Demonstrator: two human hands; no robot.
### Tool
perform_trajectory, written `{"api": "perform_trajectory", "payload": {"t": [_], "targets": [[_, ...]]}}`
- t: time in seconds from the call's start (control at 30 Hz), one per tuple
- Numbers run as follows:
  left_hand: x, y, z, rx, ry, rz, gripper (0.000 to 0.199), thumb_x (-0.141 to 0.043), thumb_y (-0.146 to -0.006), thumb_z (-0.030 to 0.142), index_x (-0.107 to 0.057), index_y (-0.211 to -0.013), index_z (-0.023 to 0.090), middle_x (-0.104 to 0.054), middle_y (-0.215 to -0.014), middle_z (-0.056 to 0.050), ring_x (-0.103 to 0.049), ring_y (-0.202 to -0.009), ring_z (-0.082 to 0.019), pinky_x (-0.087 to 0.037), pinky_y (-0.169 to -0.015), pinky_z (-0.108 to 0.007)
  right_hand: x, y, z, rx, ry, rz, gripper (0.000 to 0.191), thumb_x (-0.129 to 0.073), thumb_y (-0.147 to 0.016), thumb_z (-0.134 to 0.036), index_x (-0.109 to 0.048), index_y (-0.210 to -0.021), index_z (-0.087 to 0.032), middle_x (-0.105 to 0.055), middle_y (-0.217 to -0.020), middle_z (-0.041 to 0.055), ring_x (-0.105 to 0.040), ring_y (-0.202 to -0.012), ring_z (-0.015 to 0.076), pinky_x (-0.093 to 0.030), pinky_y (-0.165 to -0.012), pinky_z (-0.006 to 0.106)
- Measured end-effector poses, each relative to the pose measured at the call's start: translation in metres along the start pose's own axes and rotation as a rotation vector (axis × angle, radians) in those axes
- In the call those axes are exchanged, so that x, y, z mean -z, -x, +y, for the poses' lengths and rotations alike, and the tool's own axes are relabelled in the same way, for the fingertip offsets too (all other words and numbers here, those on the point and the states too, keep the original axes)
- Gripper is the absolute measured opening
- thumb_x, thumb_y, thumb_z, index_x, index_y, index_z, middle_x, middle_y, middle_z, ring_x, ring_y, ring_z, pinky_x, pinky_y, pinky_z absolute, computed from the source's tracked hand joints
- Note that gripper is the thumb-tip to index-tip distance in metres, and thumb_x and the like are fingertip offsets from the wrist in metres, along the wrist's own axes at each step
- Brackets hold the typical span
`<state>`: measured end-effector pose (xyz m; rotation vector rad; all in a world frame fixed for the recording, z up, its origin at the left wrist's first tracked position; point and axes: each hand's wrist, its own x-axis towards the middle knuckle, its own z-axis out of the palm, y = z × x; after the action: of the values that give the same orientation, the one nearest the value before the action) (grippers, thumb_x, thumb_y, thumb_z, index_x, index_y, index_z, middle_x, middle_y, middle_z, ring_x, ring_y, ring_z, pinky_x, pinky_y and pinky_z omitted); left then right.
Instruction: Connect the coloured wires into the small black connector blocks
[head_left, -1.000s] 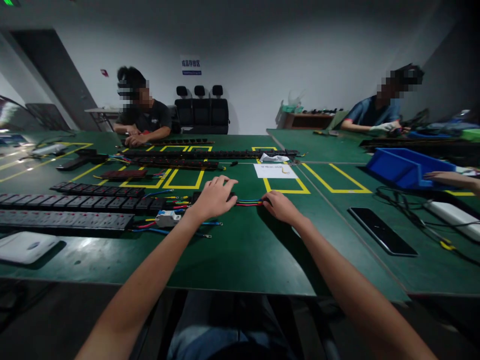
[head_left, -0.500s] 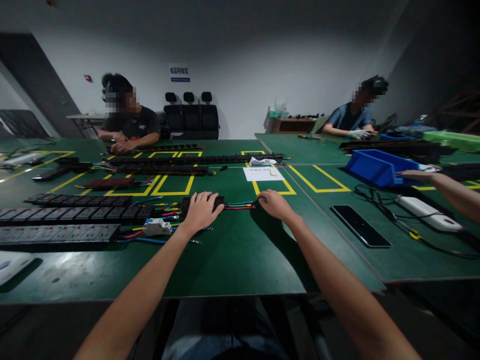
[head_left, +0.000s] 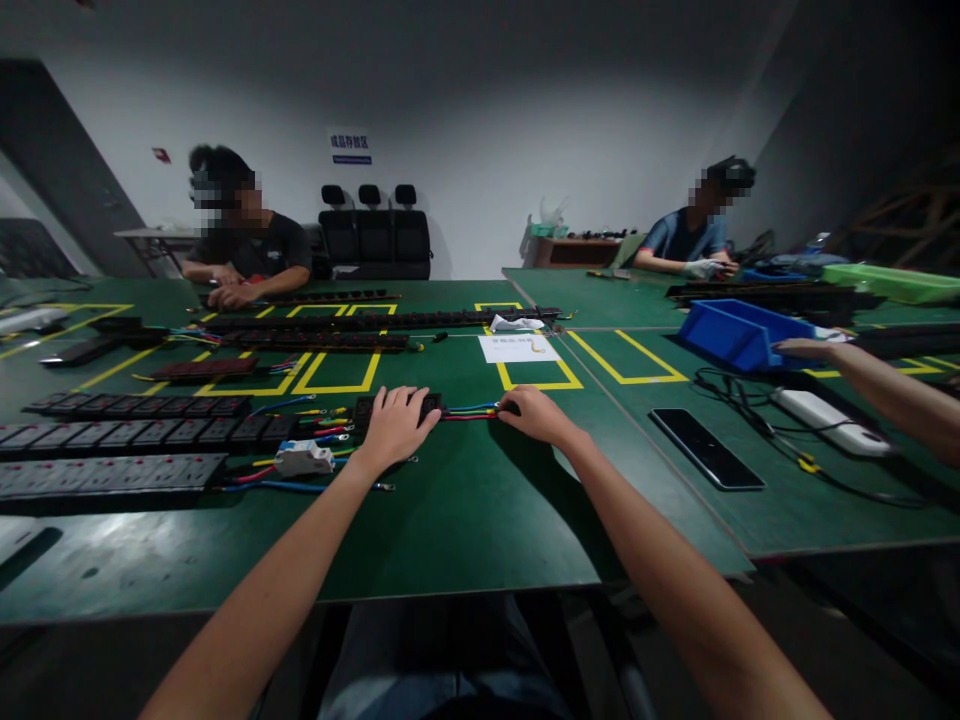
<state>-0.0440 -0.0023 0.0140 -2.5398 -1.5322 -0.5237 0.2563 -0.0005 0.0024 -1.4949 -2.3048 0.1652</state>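
Note:
My left hand lies over a short black socket block, its fingers wrapped across the top and the thumb at the right end. Blue, yellow and red wires run out of the block's right end. At their far tips, my right hand is closed in a pinch, and the fingers hide the wire ends. Left of the block lie several long socket strips with coloured leads and ring terminals. A white breaker sits on the leads of the nearest strips.
A phone, a white power strip with black cable and a blue bin lie to the right. Another person's hand reaches in beside the bin. A paper sheet lies ahead. Two co-workers sit across the green table.
The view has shifted slightly to the right. My right fingers have closed over the wire tips, which were visible before. My left hand stays on the socket block.

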Motion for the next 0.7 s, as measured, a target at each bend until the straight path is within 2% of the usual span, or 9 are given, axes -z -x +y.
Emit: {"api": "perform_trajectory", "payload": {"t": [0.17,0.27,0.4,0.57,0.7], "targets": [[0.0,0.0,0.001,-0.001,-0.003,0.015,0.06,-0.033,-0.104,0.056,-0.057,-0.143,0.017,-0.061,-0.14,-0.016,-0.051,-0.134,-0.033,-0.027,-0.12,-0.059,0.001,0.0,-0.002,-0.016,-0.012,0.049,0.013,-0.066,-0.09,-0.022,-0.073,-0.1,-0.017,-0.071,-0.098,0.0088,-0.063,-0.089,0.0187,-0.044,-0.077,0.025],[-0.001,0.0,0.001,0.001,-0.003,0.015,0.06,-0.034,-0.104,0.056,-0.057,-0.143,0.017,-0.061,-0.14,-0.016,-0.051,-0.134,-0.033,-0.027,-0.12,-0.058,0.004,0.0,-0.005,0.036,-0.022,0.041,0.012,-0.064,-0.088,-0.019,-0.075,-0.089,-0.017,-0.072,-0.091,0.0074,-0.063,-0.084,0.0178,-0.044,-0.075,0.025],[-0.001,0.0,0.0,0.003,-0.006,0.011,0.059,-0.034,-0.103,0.056,-0.056,-0.144,0.018,-0.061,-0.14,-0.016,-0.051,-0.134,-0.033,-0.027,-0.12,-0.058,0.01,-0.001,-0.009,0.077,-0.003,-0.004,0.014,-0.065,-0.083,-0.018,-0.077,-0.076,-0.017,-0.073,-0.079,0.0061,-0.063,-0.076,0.0179,-0.042,-0.072,0.025],[-0.001,-0.001,0.0,0.006,-0.006,-0.001,0.06,-0.034,-0.103,0.056,-0.056,-0.144,0.018,-0.061,-0.14,-0.016,-0.051,-0.134,-0.033,-0.026,-0.12,-0.058,0.016,0.0,-0.013,0.046,-0.065,-0.079,0.018,-0.063,-0.082,-0.021,-0.08,-0.078,-0.016,-0.074,-0.077,0.0054,-0.06,-0.069,0.0154,-0.039,-0.065,0.024],[0.0,-0.001,0.0,0.005,0.002,-0.006,0.061,-0.032,-0.103,0.056,-0.056,-0.144,0.018,-0.061,-0.14,-0.016,-0.051,-0.134,-0.033,-0.027,-0.12,-0.059,0.022,0.003,-0.015,0.02,-0.134,-0.196,0.024,-0.059,-0.084,-0.024,-0.081,-0.078,-0.015,-0.071,-0.072,0.0029,-0.056,-0.062,0.013,-0.037,-0.059,0.023]]}}
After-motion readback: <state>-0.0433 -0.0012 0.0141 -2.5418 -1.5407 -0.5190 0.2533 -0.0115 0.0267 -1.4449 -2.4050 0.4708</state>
